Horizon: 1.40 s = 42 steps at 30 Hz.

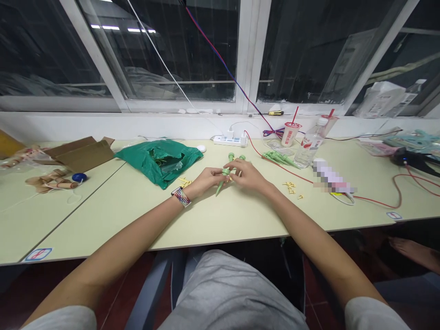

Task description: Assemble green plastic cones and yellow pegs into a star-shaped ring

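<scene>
My left hand [205, 179] and my right hand [248, 175] meet over the pale table [220, 215], both pinching a small bundle of green stem-like sticks [225, 176]. One stick points down toward me; rounded green tips stick up behind the fingers. A patterned watch band [181, 196] circles my left wrist. Small yellow bits [184, 181] lie just left of my left hand, and more yellow bits [290, 187] lie to the right of my right hand.
A green plastic bag [161, 160] lies to the left, a pile of green sticks [279, 158] to the right. Behind are a power strip [230, 140], two cups with red straws [290, 133], a water bottle [309, 144], red cable [395, 188] and cardboard [82, 153].
</scene>
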Available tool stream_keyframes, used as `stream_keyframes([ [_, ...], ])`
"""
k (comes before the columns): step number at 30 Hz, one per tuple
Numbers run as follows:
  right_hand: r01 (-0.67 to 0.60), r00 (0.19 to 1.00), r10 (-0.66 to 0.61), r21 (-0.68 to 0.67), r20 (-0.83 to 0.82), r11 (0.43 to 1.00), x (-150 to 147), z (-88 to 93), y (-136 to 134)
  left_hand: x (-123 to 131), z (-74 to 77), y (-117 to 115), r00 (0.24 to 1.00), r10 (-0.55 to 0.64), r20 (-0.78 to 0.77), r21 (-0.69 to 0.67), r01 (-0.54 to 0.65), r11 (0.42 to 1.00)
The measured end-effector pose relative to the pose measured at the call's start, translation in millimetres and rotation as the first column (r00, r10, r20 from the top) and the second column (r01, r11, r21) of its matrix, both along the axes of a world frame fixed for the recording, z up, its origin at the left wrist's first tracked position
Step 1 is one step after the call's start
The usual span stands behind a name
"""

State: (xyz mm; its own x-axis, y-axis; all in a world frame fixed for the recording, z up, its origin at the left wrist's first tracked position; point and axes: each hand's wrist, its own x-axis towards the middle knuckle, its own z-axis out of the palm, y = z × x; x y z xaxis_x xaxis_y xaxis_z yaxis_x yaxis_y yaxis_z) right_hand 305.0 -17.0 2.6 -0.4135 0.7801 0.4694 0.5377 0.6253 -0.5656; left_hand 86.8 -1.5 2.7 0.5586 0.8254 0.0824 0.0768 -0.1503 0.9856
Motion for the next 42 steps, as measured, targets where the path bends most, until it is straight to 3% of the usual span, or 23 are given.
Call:
stream_keyframes([
  [4, -0.068, 0.996, 0.068, 0.013, 0.054, 0.998, 9, -2.5, -2, -1, -0.8, -3, 0.988, -0.04, -0.149, 0.177, 0.066, 0.982],
  [7, -0.064, 0.994, 0.064, -0.003, 0.083, 0.998, 18, -0.7, -6, 3, -4.7, -6, 0.983, 0.002, -0.183, 0.248, 0.045, 0.968],
  [14, 0.197, 0.95, -0.15, -0.153, 0.275, 0.968, 52, 2.0, -15, 1, -12.9, 4, 0.947, 0.292, -0.135, 0.441, -0.206, 0.874],
  [20, 0.351, 0.887, -0.299, -0.094, 0.351, 0.932, 64, -0.1, -14, -5, -19.0, 15, 0.931, 0.332, -0.151, 0.431, -0.24, 0.87],
  [42, 0.395, 0.86, -0.381, 0.028, 0.339, 0.918, 67, -3.5, -10, -3, -19.6, 16, 0.923, 0.34, -0.18, 0.461, -0.227, 0.858],
])
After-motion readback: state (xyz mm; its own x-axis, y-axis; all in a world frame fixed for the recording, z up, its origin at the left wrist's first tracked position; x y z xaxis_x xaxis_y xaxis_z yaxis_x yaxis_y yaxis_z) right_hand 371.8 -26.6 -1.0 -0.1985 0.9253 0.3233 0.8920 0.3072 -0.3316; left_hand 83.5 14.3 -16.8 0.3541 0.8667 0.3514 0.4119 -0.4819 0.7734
